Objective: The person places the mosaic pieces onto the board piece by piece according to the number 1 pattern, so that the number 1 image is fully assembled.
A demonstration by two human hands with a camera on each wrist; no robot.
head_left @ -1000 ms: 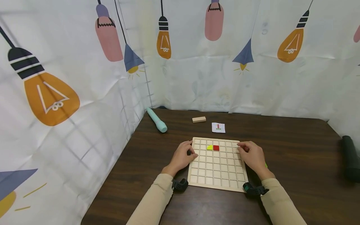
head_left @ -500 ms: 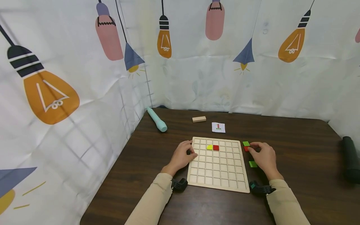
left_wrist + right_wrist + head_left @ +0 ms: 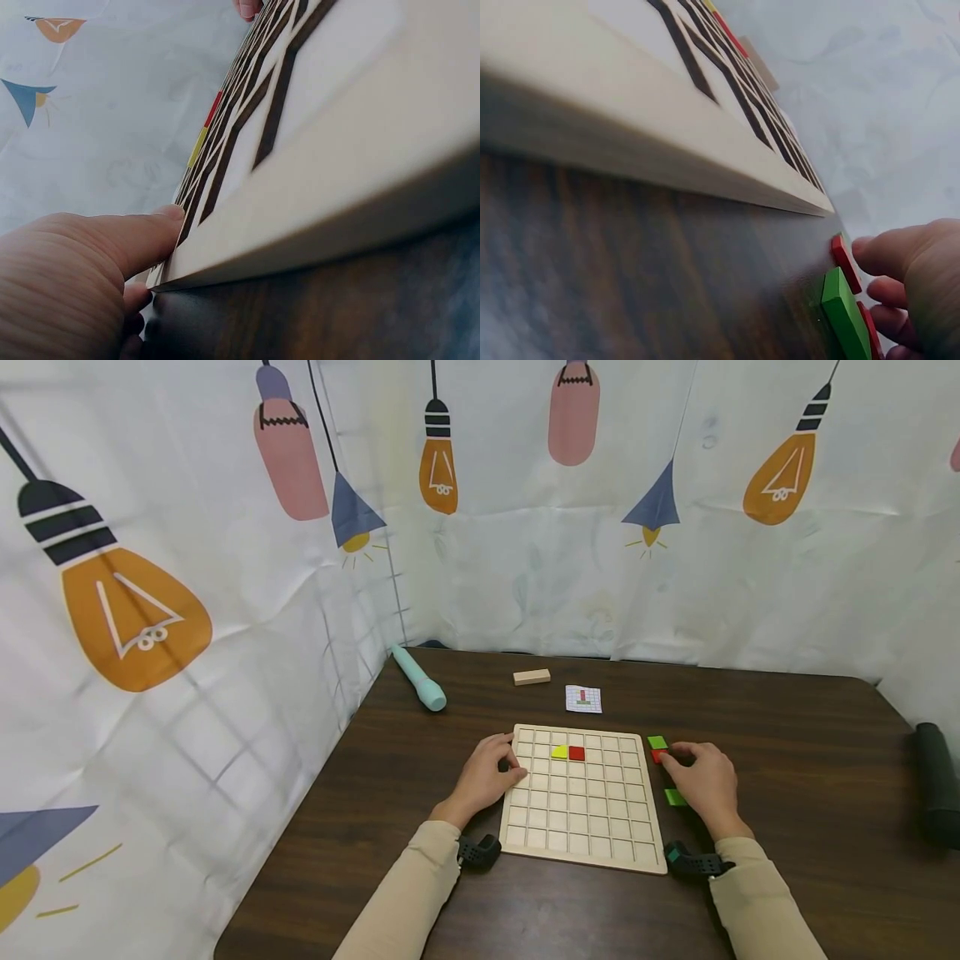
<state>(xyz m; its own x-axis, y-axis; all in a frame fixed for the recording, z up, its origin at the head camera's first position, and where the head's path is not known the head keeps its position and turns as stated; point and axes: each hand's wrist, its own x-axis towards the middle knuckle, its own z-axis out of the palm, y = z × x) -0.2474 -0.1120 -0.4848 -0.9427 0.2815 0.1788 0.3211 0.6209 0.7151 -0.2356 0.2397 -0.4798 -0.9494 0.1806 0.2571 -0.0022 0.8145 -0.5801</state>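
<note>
A square wooden grid board (image 3: 581,827) lies on the table, with a yellow piece (image 3: 561,752) and a red tile (image 3: 576,753) side by side in its cells. My left hand (image 3: 483,779) grips the board's left edge, the thumb (image 3: 154,229) on top and fingers at the rim. Beyond the right edge, my right hand (image 3: 703,779) has its thumb and fingertips at a loose red tile (image 3: 843,261) on the table; whether they pinch it cannot be made out. One green tile (image 3: 657,742) lies just behind it, another green tile (image 3: 675,797) nearer the wrist.
Behind the board are a small card (image 3: 583,700) with a printed grid pattern and a wooden block (image 3: 531,677). A mint-green stick-like object (image 3: 418,681) lies at the back left. A dark cylinder (image 3: 933,785) stands at the far right. A printed curtain (image 3: 525,577) surrounds the table.
My right hand has left the board's right edge and moved right to the loose red tile, uncovering the green tiles. During the last half second both hands stay nearly still.
</note>
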